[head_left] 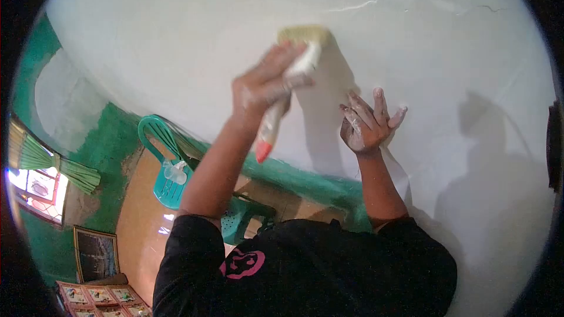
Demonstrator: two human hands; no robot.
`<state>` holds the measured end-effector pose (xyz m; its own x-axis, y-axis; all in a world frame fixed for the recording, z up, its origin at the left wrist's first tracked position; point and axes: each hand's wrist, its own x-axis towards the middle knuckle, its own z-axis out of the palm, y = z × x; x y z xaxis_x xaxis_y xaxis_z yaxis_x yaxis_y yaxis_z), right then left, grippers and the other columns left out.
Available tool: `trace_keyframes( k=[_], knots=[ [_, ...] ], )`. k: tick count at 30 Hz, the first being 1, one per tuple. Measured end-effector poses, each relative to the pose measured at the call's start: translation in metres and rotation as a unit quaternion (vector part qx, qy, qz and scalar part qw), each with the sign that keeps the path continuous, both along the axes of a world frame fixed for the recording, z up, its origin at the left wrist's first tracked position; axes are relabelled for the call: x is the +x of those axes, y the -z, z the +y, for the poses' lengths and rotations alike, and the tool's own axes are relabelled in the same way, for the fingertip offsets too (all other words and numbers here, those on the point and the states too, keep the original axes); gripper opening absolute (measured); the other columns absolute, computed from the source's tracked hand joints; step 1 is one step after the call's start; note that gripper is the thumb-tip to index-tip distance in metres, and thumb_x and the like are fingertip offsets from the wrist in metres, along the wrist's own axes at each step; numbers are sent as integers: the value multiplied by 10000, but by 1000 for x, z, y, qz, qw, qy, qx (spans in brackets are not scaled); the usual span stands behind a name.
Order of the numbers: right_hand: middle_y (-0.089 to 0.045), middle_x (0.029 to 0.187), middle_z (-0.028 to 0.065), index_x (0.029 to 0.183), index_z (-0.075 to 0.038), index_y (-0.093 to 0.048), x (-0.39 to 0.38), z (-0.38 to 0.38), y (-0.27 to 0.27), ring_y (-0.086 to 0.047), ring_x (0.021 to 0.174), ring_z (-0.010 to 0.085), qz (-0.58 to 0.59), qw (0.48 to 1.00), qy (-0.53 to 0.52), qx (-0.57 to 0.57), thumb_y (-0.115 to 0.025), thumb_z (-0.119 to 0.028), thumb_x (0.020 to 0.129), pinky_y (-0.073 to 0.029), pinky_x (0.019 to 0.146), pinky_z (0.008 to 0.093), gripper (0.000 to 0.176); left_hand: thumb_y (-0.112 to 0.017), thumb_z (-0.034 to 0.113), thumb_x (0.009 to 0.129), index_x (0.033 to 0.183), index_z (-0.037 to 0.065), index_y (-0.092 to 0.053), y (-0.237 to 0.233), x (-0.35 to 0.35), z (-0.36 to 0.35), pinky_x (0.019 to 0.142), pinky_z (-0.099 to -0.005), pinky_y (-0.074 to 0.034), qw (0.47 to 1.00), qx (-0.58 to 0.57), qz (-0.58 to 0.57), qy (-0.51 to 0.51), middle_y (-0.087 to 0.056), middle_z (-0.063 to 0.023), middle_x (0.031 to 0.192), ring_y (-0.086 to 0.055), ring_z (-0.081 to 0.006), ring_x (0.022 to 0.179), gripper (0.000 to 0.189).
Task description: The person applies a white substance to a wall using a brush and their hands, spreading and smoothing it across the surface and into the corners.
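My left hand (267, 82) is wrapped round the handle of a wide paint brush (305, 58). The brush has pale bristles that meet the white wall (205, 41), and its red handle end points down below my hand. To the right, my right hand (370, 122) has its fingers spread against or close to the wall and holds nothing. White smears cover the fingers of both hands. Fine cracks run across the upper part of the wall.
A green plastic chair (170, 185) with a clear plastic item on its seat stands at the lower left, near a green stool (234, 220). Farther left are a window (44, 191) with green curtains and a framed picture (97, 253). Green paint borders the white wall.
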<state>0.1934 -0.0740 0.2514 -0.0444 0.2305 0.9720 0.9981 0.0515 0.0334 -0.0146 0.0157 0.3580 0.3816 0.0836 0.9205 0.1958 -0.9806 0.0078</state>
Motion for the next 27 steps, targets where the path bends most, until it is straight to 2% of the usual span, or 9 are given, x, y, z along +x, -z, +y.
trace_keyframes(
  k=[5,9,11,15,20,21,23,25,27],
  knots=[
    [-692,1085,-119,708,-313,-679,2,1,8,-483,1285,252,-9,1000,-2,-4,-612,-199,803,46,1130,560,162,-661,-33,719,765,161,-716,39,6,-33,974,-375,-490,981,-116,119,102,-661,-158,1139,-627,-281,1101,207],
    [-692,1088,-114,726,-306,-680,-5,-7,-3,-483,1286,256,-20,999,-38,0,-618,-195,779,44,1124,564,137,-622,-43,811,742,97,-685,-35,3,-52,917,-349,-515,982,-185,36,35,-671,-172,1106,-644,-301,1065,168],
    [-682,1115,-117,747,-315,-676,-8,-9,-3,-476,1292,253,-31,998,-47,-11,-625,-189,748,46,1113,576,136,-615,-27,862,769,29,-698,-68,-12,-23,842,-349,-538,998,40,-39,41,-685,-184,1056,-665,-285,1021,137],
    [-668,1149,-124,760,-319,-668,-10,-11,-6,-467,1297,245,-36,998,-50,-28,-637,-201,726,45,1106,583,126,-607,-78,814,855,14,-703,-107,-17,-10,906,-318,-510,985,-19,-156,74,-686,-177,1053,-661,-288,1023,139],
    [-661,1163,-130,743,-341,-680,-9,-12,-7,-469,1293,233,-38,998,-46,-38,-632,-230,724,28,1108,573,122,-646,-6,768,871,132,-755,-33,-9,-11,1007,-367,-462,998,12,-39,39,-681,-113,1113,-644,-245,1072,204],
    [-661,1163,-130,743,-341,-680,-8,-13,-9,-469,1293,233,-37,998,-42,-35,-632,-230,724,28,1108,573,122,-639,56,868,823,91,-731,-15,-8,-18,1007,-408,-447,998,-33,5,54,-658,-174,1136,-630,-289,1090,108],
    [-670,1146,-123,721,-341,-676,-7,-12,-7,-483,1278,231,-31,997,-62,-28,-628,-236,723,9,1107,566,115,-612,-33,807,823,112,-727,-6,2,-62,986,-344,-481,966,-231,109,23,-660,-114,1157,-627,-276,1098,185],
    [-676,1133,-118,713,-334,-671,-7,-10,-6,-490,1271,230,-34,997,-64,-18,-622,-231,723,6,1107,562,114,-588,-58,796,845,125,-726,14,0,-41,967,-341,-494,977,-117,113,139,-663,-126,1147,-626,-281,1099,234],
    [-682,1121,-114,705,-327,-666,-7,-10,-7,-497,1264,230,-39,997,-72,-12,-616,-227,723,3,1108,558,113,-600,-38,811,864,119,-725,-10,-12,-30,945,-351,-507,987,-90,98,88,-666,-132,1139,-629,-287,1094,207]
  ],
)
